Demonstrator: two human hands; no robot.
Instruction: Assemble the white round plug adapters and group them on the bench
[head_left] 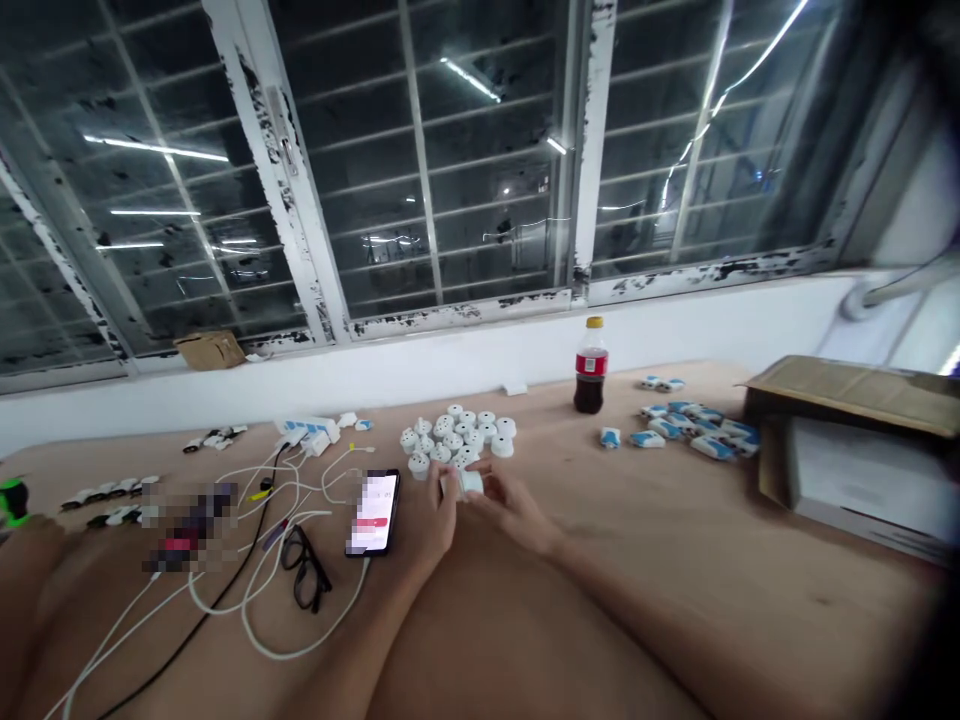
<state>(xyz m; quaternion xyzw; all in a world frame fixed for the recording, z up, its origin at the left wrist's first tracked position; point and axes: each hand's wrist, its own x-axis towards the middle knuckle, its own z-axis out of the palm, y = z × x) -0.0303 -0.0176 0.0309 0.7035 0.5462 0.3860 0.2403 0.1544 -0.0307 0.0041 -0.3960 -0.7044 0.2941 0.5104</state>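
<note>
My left hand (pixel 442 510) and my right hand (pixel 517 508) meet at the middle of the table. Both have their fingers closed around a small white round plug adapter (pixel 472 483), one at each side of it. The fingertips cover part of its surface, so its details are hard to make out. Just beyond the hands stands a cluster of similar white round adapters (pixel 465 432), some with dark holes on top. A phone (pixel 373 513) with a lit screen lies to the left of my left hand, a white cable running from its lower end.
Folded glasses (pixel 306 570) and tangled cables (pixel 247 600) lie at left, near a power strip (pixel 307 432). A cola bottle (pixel 591 370) stands at the back. Blue-and-white pieces (pixel 690 425) and a cardboard box (pixel 855 450) are at right. Another person's arm (pixel 34 560) enters at far left.
</note>
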